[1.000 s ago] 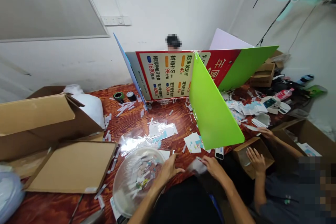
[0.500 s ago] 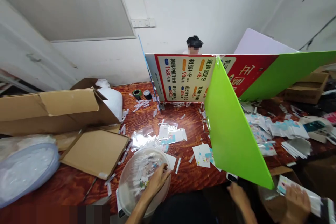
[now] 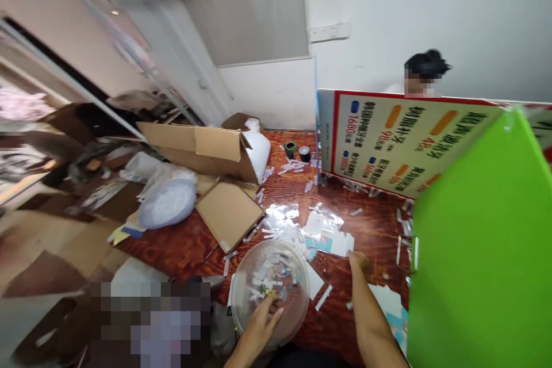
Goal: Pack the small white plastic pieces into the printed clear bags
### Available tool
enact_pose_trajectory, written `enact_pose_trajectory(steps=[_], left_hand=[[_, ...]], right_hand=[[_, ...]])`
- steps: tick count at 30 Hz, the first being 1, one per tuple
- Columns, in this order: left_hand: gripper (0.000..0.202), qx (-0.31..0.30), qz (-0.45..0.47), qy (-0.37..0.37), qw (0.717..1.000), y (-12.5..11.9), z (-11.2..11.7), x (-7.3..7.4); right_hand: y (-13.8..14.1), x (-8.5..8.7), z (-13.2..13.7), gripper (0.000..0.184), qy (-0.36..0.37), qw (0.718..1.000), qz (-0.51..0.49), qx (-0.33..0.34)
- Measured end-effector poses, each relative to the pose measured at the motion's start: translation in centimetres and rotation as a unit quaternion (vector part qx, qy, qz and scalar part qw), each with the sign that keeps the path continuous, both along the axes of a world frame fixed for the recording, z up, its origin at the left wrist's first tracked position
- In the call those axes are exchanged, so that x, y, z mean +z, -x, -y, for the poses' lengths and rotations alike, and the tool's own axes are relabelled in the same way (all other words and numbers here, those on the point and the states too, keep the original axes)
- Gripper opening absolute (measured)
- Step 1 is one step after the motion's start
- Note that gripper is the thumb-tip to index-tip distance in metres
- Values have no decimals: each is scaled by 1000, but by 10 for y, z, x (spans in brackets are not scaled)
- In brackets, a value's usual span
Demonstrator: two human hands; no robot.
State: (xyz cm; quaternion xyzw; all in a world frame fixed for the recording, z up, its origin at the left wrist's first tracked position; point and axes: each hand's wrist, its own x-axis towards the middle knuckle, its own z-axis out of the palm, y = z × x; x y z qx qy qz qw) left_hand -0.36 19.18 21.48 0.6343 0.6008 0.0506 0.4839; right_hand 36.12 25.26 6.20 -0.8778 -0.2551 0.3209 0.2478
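Observation:
My left hand (image 3: 262, 321) reaches into a round translucent plastic tub (image 3: 241, 276) near the front edge of the table. Its thumb stands apart from the fingers, and I see nothing held. Small loose pieces (image 3: 276, 279), some white, one yellow and green, lie under the fingertips. My right hand (image 3: 360, 263) is at the right end of a spread of white and light-blue cards and clear bags (image 3: 340, 241). Its fingers are blurred, so a grip on a card is not certain. More white and blue cards (image 3: 390, 305) lie beside my right forearm, partly behind a green board.
The green board (image 3: 478, 253) stands upright on the right, joined to a printed sign (image 3: 383, 144). Behind it shows another person's head (image 3: 425, 72). Left are a flat cardboard piece (image 3: 230, 213), an open carton (image 3: 194, 146) and a lilac basin (image 3: 168, 204). Tape rolls (image 3: 290, 149) sit farther back.
The view has swung left. My right hand has moved from the table's front edge, beyond the green board, to the spread of cards. My left hand stays at the tub, fingers lower inside it.

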Motion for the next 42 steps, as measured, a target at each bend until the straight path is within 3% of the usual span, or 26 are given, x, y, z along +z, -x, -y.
enact_pose_trajectory(steps=[5, 10, 13, 16, 18, 20, 23, 27, 32, 34, 37, 42], left_hand=[[48, 72, -3, 7, 997, 8, 0, -8], [42, 34, 43, -26, 998, -20, -30, -8], [53, 14, 79, -48, 996, -46, -58, -4], [78, 23, 146, -52, 988, -69, -87, -2], [73, 48, 191, -13, 980, -78, -104, -5], [52, 82, 221, 37, 971, -83, -118, -12], [36, 142, 239, 60, 959, -88, -131, -29], [32, 224, 259, 48, 938, -99, -140, -55], [57, 351, 259, 57, 898, -87, -148, -79], [65, 381, 267, 71, 882, -67, -150, -80], [71, 422, 289, 102, 853, -26, -149, -68], [78, 507, 246, 127, 816, 41, -119, -48]], right_hand=[[-3, 3, -4, 29, 50, 997, 46, -44], [6, 34, 26, 42, -20, 994, 103, -22], [23, 67, 33, 40, -123, 988, 58, 73], [49, 103, 20, 32, -215, 947, -76, 227], [65, 120, 1, 29, -217, 924, -140, 281], [76, 125, -23, 33, -199, 924, -178, 274], [79, 112, -59, 48, -164, 938, -224, 208], [60, 75, -89, 60, -124, 956, -204, 171], [32, 48, -113, 50, -60, 979, -65, 185], [33, 39, -138, 38, -31, 978, 2, 205], [57, 18, -201, 28, -2, 969, 74, 235], [118, -21, -315, 55, 14, 967, 129, 218]])
